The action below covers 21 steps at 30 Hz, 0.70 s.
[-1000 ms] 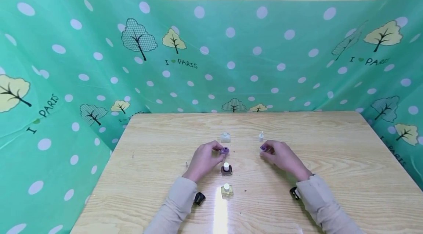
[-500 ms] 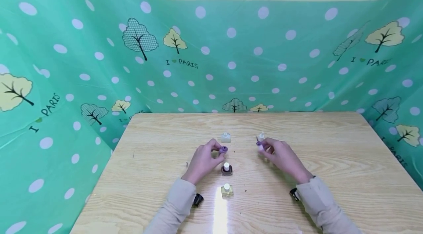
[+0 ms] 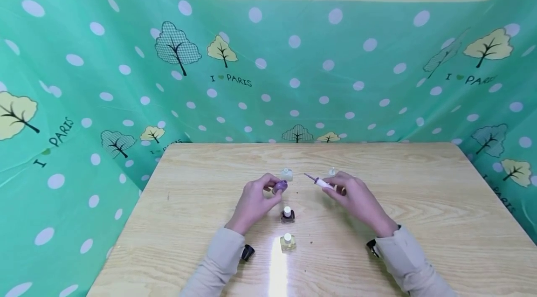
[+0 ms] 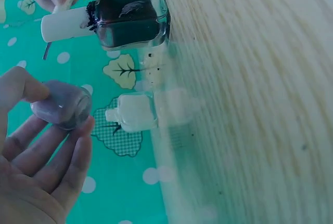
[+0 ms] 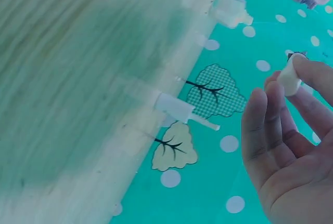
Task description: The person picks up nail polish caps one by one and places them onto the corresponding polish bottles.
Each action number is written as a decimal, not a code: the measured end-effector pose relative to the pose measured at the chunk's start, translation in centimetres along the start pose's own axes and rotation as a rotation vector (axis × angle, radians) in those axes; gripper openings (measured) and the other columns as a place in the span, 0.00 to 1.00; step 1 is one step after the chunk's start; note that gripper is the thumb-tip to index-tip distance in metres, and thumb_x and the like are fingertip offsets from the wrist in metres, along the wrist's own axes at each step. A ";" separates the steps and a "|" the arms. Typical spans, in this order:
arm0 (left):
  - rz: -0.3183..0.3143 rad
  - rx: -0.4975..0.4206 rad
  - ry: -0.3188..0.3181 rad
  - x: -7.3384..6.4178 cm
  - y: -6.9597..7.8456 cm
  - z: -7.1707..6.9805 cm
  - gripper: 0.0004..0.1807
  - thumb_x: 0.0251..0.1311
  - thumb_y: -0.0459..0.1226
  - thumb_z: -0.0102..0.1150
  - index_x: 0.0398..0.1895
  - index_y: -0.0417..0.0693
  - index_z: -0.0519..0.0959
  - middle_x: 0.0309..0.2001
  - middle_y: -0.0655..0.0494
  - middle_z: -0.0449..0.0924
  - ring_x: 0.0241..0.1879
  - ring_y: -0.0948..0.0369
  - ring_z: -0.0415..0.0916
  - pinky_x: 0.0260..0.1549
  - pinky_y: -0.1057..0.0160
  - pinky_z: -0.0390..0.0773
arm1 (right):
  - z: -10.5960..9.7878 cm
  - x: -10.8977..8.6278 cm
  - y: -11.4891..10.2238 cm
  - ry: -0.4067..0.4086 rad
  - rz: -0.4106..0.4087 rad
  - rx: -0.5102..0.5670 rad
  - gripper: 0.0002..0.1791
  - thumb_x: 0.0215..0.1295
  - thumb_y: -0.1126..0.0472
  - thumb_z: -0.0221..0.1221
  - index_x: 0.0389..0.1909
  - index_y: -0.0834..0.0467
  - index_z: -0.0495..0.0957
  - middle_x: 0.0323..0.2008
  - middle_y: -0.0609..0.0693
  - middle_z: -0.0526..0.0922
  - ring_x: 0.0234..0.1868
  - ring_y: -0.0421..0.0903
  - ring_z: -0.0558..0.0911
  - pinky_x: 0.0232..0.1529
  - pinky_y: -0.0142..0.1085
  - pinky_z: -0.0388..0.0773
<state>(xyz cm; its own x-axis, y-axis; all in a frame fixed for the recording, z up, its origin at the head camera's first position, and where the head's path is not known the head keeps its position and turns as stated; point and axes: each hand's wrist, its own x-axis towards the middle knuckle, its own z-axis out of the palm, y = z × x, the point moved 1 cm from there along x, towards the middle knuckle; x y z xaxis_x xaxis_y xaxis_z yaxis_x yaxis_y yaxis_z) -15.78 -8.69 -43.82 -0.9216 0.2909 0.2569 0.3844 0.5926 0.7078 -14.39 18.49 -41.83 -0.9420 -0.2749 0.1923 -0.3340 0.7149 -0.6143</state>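
Near the middle of the head view, the left hand (image 3: 257, 201) grasps a small purple bottle (image 3: 279, 188) between thumb and fingers, tilted so that its uncapped neck faces the upper right of the frame. To its right in the frame, the right hand (image 3: 356, 196) pinches a white cap (image 3: 325, 184), whose thin purple-coated brush (image 3: 310, 177) points to the upper left; brush and bottle are apart. Just above the purple bottle in the frame, a whitish bottle (image 3: 286, 175) stands uncapped on the desk (image 3: 209, 162). A second white cap (image 3: 332, 172) stands at centre right, just beyond the right hand's fingers, its applicator pointing up. Below the purple bottle in the frame, a dark bottle (image 3: 287, 216) stands upright with a white cap on, and lower down, near a bright streak of light, a pale yellow bottle (image 3: 288, 244) is likewise capped. Across the upper part of the frame hangs a green cloth (image 3: 268, 64) with white dots and trees. Light sleeves cover both forearms at the bottom of the frame.
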 end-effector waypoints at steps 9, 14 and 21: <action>0.185 0.135 0.074 -0.1 1.0 -0.6 0.12 0.55 0.34 0.68 0.44 0.47 0.84 0.39 0.56 0.88 0.38 0.63 0.85 0.41 0.64 0.85 | -0.2 -0.2 -1.7 0.013 -0.057 0.014 0.12 0.65 0.62 0.64 0.49 0.56 0.85 0.33 0.41 0.76 0.27 0.36 0.72 0.24 0.27 0.75; 0.248 0.212 0.112 -0.1 1.3 -0.8 0.12 0.53 0.33 0.70 0.42 0.49 0.85 0.39 0.56 0.88 0.37 0.62 0.86 0.41 0.67 0.85 | -0.4 -0.3 -2.3 0.026 -0.090 0.008 0.11 0.65 0.63 0.64 0.48 0.55 0.86 0.33 0.41 0.75 0.27 0.35 0.71 0.24 0.27 0.74; 0.280 0.256 0.115 -0.1 1.4 -0.9 0.11 0.53 0.33 0.70 0.41 0.49 0.86 0.36 0.58 0.88 0.34 0.64 0.85 0.36 0.68 0.85 | -0.4 -0.3 -2.7 0.011 -0.106 0.031 0.11 0.65 0.63 0.64 0.48 0.53 0.86 0.33 0.41 0.74 0.26 0.35 0.71 0.22 0.27 0.73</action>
<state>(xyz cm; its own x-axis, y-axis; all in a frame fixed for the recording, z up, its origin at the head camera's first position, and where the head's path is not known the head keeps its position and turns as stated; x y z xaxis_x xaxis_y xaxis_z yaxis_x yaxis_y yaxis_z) -15.14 -8.54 -42.25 -0.7738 0.3901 0.4991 0.6090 0.6747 0.4169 -13.20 16.93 -39.96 -0.9016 -0.3410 0.2660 -0.4312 0.6620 -0.6130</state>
